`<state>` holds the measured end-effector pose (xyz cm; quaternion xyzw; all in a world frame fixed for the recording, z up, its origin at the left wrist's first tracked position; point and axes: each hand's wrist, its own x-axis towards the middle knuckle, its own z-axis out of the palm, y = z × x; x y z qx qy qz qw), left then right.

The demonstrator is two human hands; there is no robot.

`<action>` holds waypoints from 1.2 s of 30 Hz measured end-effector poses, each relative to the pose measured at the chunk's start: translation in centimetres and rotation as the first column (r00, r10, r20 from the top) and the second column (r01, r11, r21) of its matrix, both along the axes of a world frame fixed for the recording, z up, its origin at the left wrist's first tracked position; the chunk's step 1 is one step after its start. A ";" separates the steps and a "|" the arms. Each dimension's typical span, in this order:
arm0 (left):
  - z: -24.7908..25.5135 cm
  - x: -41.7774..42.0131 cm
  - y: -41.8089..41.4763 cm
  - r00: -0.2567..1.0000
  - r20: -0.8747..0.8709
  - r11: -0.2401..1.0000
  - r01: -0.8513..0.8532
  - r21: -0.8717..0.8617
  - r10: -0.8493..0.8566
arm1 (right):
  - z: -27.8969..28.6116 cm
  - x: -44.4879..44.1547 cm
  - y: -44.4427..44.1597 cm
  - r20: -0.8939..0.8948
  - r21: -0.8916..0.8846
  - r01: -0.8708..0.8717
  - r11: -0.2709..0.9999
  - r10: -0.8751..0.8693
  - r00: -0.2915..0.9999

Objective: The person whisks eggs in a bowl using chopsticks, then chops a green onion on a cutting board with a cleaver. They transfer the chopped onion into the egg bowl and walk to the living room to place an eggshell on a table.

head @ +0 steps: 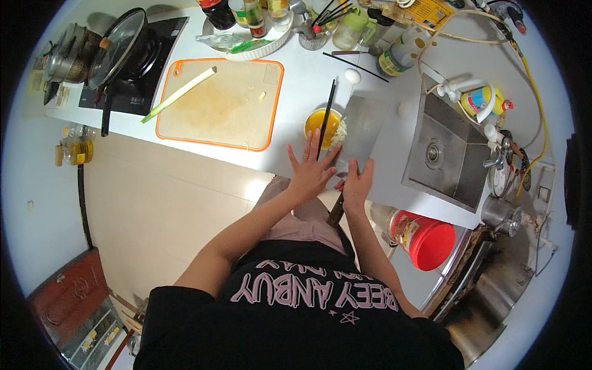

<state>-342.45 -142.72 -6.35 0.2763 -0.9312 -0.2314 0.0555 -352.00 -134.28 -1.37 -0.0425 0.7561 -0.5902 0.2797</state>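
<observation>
My right hand (357,187) grips a cleaver (363,127) where its dark wooden handle meets the blade, and the broad blade lies tilted beside a bowl of beaten egg (316,121). Finely chopped white vegetable (340,132) sits along the blade's left edge, by the bowl's rim. With fingers spread, my left hand (311,175) reaches over the bowl's near side, its index fingertip at the chopped pieces. A pair of black chopsticks (330,99) leans in the bowl, passing behind my left fingers. Part of the bowl is hidden by the blade and hand.
On the left lies an orange-edged cutting board (217,106) with a scallion stalk (180,94). Beyond the bowl are an egg (352,76) and a single chopstick (356,67). A steel sink (444,134) is at right; a lidded pan (118,48) rests on the cooktop (159,69).
</observation>
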 end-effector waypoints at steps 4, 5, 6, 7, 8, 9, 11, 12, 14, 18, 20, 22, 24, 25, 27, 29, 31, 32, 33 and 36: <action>-0.9 -0.5 -0.7 1.000 0.017 0.999 -0.008 -0.041 0.009 | 0.2 -0.4 -0.4 -0.017 0.009 -0.011 1.000 0.011 1.000; -1.0 -0.7 -0.7 1.000 0.015 0.999 -0.014 -0.042 0.014 | 0.1 -0.5 -0.4 -0.022 0.009 -0.017 1.000 0.017 1.000; -1.3 -0.9 -0.7 0.999 -0.002 0.998 -0.045 -0.039 0.045 | 0.1 -0.6 -0.5 -0.026 0.018 -0.012 1.000 0.013 1.000; -1.5 -1.2 -0.7 0.997 -0.018 0.996 -0.076 -0.035 0.075 | 0.2 -0.7 -0.6 -0.030 0.026 -0.008 1.000 0.009 0.999; -1.7 -1.3 -0.7 0.994 -0.033 0.994 -0.107 -0.031 0.106 | 0.2 -0.7 -0.8 -0.035 0.034 -0.004 0.999 0.005 0.999; -1.6 -1.5 -0.6 0.994 -0.041 0.994 -0.104 -0.028 0.103 | 0.4 -0.7 -0.8 -0.037 0.053 -0.007 0.999 0.009 0.999; -1.5 -1.7 -0.3 0.994 -0.055 0.995 -0.099 -0.021 0.098 | 0.7 -0.8 -0.8 -0.040 0.090 -0.013 0.996 0.017 0.999; -1.0 -2.0 -0.3 0.994 -0.068 0.996 -0.092 -0.015 0.091 | 0.5 -1.0 -0.6 -0.045 0.085 -0.032 0.996 0.036 0.998; -0.1 -2.7 0.0 0.993 -0.094 0.997 -0.078 -0.006 0.077 | 0.0 -1.3 0.1 -0.055 0.077 -0.068 0.995 0.073 0.996; 0.2 -3.5 0.1 0.985 -0.138 0.995 -0.098 0.031 0.101 | 0.0 -0.6 0.2 -0.033 0.037 -0.040 0.999 0.041 0.999; -0.4 -3.7 0.1 0.985 -0.135 0.994 -0.113 0.000 0.112 | -0.5 -0.3 0.4 -0.030 0.001 -0.035 0.999 0.035 0.999; -1.0 -3.5 0.0 0.986 -0.095 0.990 -0.137 -0.019 0.135 | -0.1 -0.2 0.5 -0.058 0.046 -0.064 0.997 0.067 0.996; -1.7 -3.0 -0.2 0.986 -0.050 0.987 -0.158 -0.036 0.156 | 0.0 -0.1 0.5 -0.061 0.073 -0.070 0.995 0.074 0.995; -2.0 -2.8 -0.4 0.986 -0.025 0.985 -0.166 -0.043 0.165 | -0.1 0.0 0.5 -0.051 0.078 -0.061 0.995 0.065 0.997; -2.0 -2.6 -0.4 0.985 -0.023 0.984 -0.172 -0.045 0.171 | -0.1 0.0 0.6 -0.043 0.080 -0.058 0.995 0.061 0.997; -1.4 -2.6 -0.4 0.984 -0.070 0.985 -0.168 -0.035 0.165 | 0.1 -0.2 0.7 -0.047 0.074 -0.068 0.995 0.071 0.996; -0.5 -3.3 -0.4 0.987 -0.098 0.991 -0.132 -0.038 0.128 | 0.2 -0.2 0.7 -0.067 0.071 -0.074 0.995 0.078 0.995; -0.1 -3.8 -0.3 0.988 -0.112 0.993 -0.113 -0.039 0.108 | 0.3 -0.2 0.8 -0.077 0.069 -0.076 0.995 0.081 0.994; 0.2 -4.2 -0.4 0.987 -0.120 0.993 -0.112 -0.047 0.105 | 0.5 -0.2 0.7 -0.064 0.063 -0.074 0.995 0.078 0.995; 0.5 -5.3 -0.6 0.981 -0.150 0.988 -0.138 -0.070 0.127 | 1.0 0.2 0.6 -0.056 0.056 -0.066 0.996 0.069 0.996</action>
